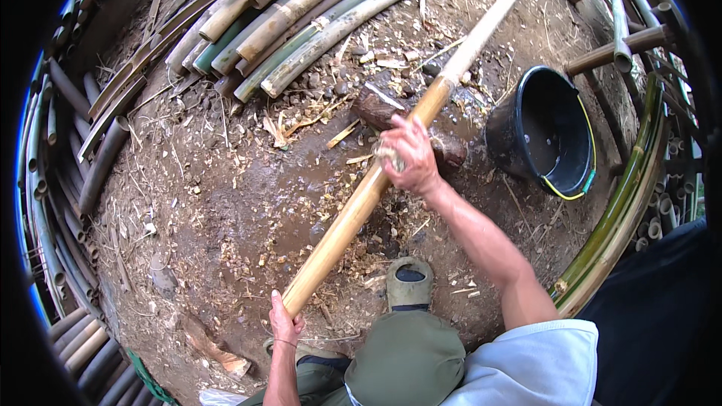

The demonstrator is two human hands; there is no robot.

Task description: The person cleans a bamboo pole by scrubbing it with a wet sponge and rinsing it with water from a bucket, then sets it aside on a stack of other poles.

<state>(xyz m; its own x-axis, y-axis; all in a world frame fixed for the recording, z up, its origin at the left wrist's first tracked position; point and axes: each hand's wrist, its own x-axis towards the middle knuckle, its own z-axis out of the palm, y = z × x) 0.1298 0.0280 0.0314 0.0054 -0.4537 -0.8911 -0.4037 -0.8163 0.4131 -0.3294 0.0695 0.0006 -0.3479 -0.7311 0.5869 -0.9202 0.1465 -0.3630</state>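
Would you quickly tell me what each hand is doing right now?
Left hand: closed around the near end of the bamboo pole.
Right hand: closed, gripping something on the pole's middle; what it grips cannot be told.

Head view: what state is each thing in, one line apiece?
Bamboo pole: tilted, propped across the wood block.
Wood block: lying on the dirt under the pole.
Black bucket: tipped on its side, mouth showing.
Left hand: gripping the pole's near end.
Right hand: on the pole; a tool cannot be made out.
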